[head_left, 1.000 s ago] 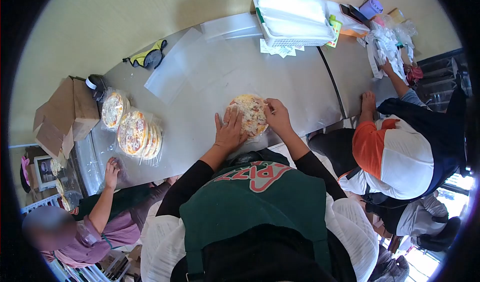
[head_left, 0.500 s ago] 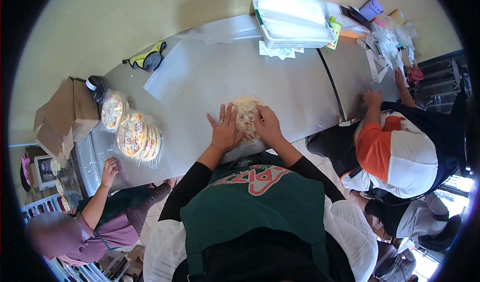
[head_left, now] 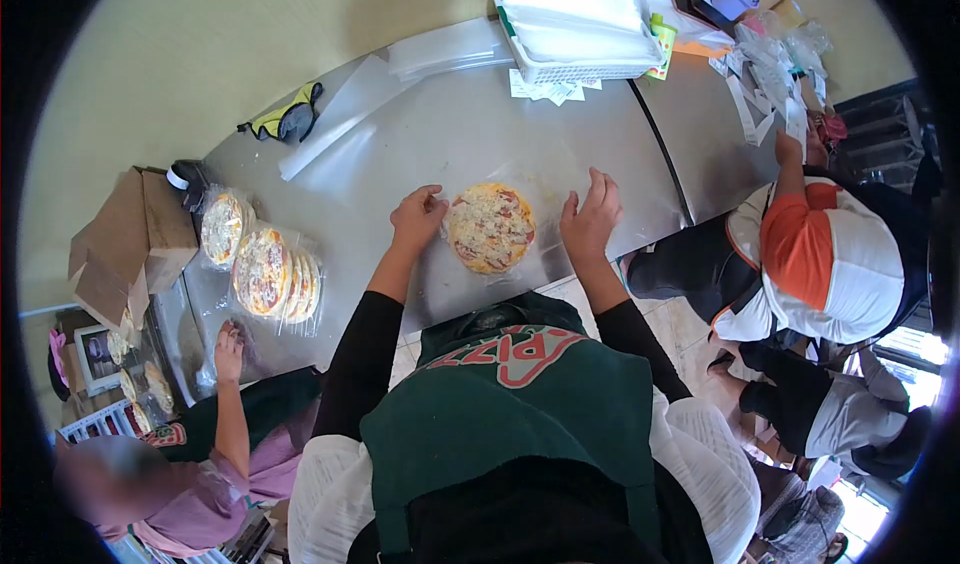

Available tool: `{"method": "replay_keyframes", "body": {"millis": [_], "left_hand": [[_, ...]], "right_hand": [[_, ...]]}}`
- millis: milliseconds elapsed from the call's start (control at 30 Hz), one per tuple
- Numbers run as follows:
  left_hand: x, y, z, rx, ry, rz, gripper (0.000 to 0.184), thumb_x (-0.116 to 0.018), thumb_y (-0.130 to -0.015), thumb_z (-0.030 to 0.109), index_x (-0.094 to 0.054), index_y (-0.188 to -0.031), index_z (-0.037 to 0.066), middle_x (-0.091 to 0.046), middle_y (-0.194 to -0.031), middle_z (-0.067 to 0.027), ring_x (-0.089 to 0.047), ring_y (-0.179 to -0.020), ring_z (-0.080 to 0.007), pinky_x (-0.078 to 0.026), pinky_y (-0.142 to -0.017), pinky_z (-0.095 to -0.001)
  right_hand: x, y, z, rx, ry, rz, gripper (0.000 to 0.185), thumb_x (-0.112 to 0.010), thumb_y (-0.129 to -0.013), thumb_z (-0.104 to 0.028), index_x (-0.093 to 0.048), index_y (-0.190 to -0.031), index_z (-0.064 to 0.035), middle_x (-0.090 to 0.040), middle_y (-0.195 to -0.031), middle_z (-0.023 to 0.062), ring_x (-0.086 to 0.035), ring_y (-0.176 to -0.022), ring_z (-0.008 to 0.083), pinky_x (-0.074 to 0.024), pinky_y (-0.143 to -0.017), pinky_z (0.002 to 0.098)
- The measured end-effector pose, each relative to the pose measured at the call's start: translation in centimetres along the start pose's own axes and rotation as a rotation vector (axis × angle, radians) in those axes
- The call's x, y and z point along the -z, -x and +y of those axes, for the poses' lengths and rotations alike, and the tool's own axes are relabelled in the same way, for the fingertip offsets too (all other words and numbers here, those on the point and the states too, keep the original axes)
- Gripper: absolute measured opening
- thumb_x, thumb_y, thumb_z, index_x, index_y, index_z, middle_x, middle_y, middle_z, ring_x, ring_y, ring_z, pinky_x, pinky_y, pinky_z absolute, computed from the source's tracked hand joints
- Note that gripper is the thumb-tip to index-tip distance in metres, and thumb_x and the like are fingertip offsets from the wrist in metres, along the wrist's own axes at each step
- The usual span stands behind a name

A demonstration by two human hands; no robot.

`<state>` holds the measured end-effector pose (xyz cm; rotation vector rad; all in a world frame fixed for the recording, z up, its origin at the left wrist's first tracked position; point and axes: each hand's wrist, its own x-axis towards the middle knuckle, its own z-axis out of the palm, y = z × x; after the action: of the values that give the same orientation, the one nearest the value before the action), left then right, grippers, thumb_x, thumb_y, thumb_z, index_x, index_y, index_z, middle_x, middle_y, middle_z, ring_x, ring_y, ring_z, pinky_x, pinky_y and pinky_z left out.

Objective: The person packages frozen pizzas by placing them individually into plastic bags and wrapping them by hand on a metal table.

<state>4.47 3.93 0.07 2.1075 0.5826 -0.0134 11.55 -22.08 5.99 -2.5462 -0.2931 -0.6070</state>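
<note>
A small round pizza (head_left: 491, 229) topped with grated cheese lies flat on the metal table in front of me, on or in clear plastic film whose edges are hard to make out. Just left of it is my left hand (head_left: 418, 219), fingers curled in towards the thumb; whether they pinch the film does not show. My right hand (head_left: 592, 214) is raised to the right of the pizza, its fingers apart and nothing in them.
Stacked wrapped pizzas (head_left: 265, 274) stand on the left near a cardboard box (head_left: 165, 224) and a co-worker's hand (head_left: 229, 352). At the back are yellow-grey goggles (head_left: 290, 114), plastic sheets (head_left: 335, 114) and a white basket (head_left: 590, 67) of bags. Another person (head_left: 815, 254) works on the right.
Both my hands have lifted off the pizza and moved apart to its two sides, so its whole top shows. The co-worker on the right has shifted, and the one on the left has leaned.
</note>
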Motion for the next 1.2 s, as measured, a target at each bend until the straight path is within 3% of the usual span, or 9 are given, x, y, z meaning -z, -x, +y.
{"method": "replay_keyframes", "body": {"millis": [33,133,333,433,633,933,1033,1133,1200], "left_hand": [[0.0,-0.3,-0.7,-0.021,0.022,-0.026,0.033,-0.064,-0.077,0.027,-0.062,-0.105,0.011,-0.064,-0.089,-0.0066,-0.061,-0.085,-0.0184,-0.044,-0.083,-0.0339],[0.0,-0.6,-1.4,-0.076,0.093,-0.095,0.025,-0.062,-0.079,0.022,-0.063,-0.101,0.010,-0.064,-0.086,-0.0057,-0.062,-0.080,-0.0149,-0.046,-0.076,-0.0269],[0.7,0.1,-0.1,-0.120,0.269,-0.177,0.015,-0.059,-0.084,0.013,-0.062,-0.097,0.007,-0.062,-0.084,-0.0014,-0.056,-0.078,-0.0097,-0.045,-0.074,-0.0246],[1.0,0.0,0.5,-0.127,0.321,-0.198,0.015,-0.060,-0.084,0.013,-0.061,-0.097,0.005,-0.061,-0.084,-0.0005,-0.054,-0.078,-0.0086,-0.044,-0.074,-0.0240],[1.7,-0.1,2.0,-0.122,0.371,-0.352,0.015,-0.060,-0.085,0.013,-0.060,-0.096,0.003,-0.061,-0.085,-0.0004,-0.054,-0.079,-0.0084,-0.043,-0.074,-0.0235],[2.7,-0.6,1.4,0.047,0.608,-0.409,0.006,-0.054,-0.082,0.006,-0.056,-0.088,0.005,-0.059,-0.084,0.0002,-0.052,-0.083,-0.0085,-0.038,-0.078,-0.0218],[2.6,-0.6,0.6,0.025,0.598,-0.423,0.009,-0.055,-0.081,0.005,-0.057,-0.089,0.006,-0.058,-0.084,0.0012,-0.051,-0.081,-0.0070,-0.039,-0.074,-0.0203],[2.6,-0.4,1.2,-0.043,0.577,-0.430,0.010,-0.058,-0.081,0.005,-0.060,-0.091,0.004,-0.059,-0.084,0.0015,-0.052,-0.078,-0.0055,-0.040,-0.070,-0.0197],[2.7,0.1,2.2,-0.076,0.550,-0.435,0.011,-0.061,-0.081,0.005,-0.061,-0.092,0.003,-0.060,-0.084,0.0016,-0.052,-0.077,-0.0049,-0.042,-0.068,-0.0195]], "right_hand": [[1.1,-0.1,-0.5,0.106,0.195,0.070,0.044,-0.058,-0.076,-0.010,-0.046,-0.118,-0.0025,-0.052,-0.104,0.0154,-0.051,-0.096,0.0294,-0.0378,-0.081,0.0405],[1.8,2.2,-0.7,0.173,0.087,-0.051,0.040,-0.060,-0.074,-0.015,-0.051,-0.112,-0.0030,-0.052,-0.104,0.0156,-0.050,-0.099,0.0306,-0.0364,-0.081,0.0419],[-0.8,10.0,0.4,-0.149,-0.234,-0.396,0.034,-0.064,-0.072,-0.022,-0.054,-0.100,-0.0034,-0.054,-0.096,0.0159,-0.053,-0.089,0.0323,-0.0404,-0.074,0.0446],[-1.2,11.1,0.0,-0.158,-0.218,-0.350,0.027,-0.065,-0.073,-0.022,-0.059,-0.089,-0.0017,-0.058,-0.082,0.0151,-0.055,-0.075,0.0302,-0.0439,-0.066,0.0398],[-0.4,11.1,-1.6,-0.415,-0.204,-0.705,0.025,-0.065,-0.072,-0.031,-0.063,-0.083,-0.0083,-0.060,-0.075,0.0053,-0.058,-0.078,0.0264,-0.0409,-0.068,0.0434],[-1.1,12.3,-2.4,-0.612,-0.288,-0.491,0.028,-0.063,-0.072,-0.032,-0.064,-0.080,-0.0055,-0.063,-0.074,0.0081,-0.061,-0.074,0.0252,-0.0413,-0.070,0.0423],[-0.7,12.2,-3.0,-0.615,-0.307,-0.625,0.028,-0.063,-0.073,-0.032,-0.064,-0.080,-0.0052,-0.063,-0.070,0.0083,-0.061,-0.072,0.0256,-0.0418,-0.071,0.0419],[-0.6,12.7,-3.3,-0.492,-0.237,-0.633,0.032,-0.064,-0.076,-0.034,-0.063,-0.083,-0.0033,-0.061,-0.066,0.0086,-0.060,-0.062,0.0231,-0.0460,-0.058,0.0329],[-0.7,12.9,-3.4,-0.523,-0.291,-0.663,0.030,-0.063,-0.076,-0.033,-0.063,-0.082,-0.0032,-0.061,-0.066,0.0091,-0.060,-0.063,0.0223,-0.0462,-0.059,0.0328]]}}
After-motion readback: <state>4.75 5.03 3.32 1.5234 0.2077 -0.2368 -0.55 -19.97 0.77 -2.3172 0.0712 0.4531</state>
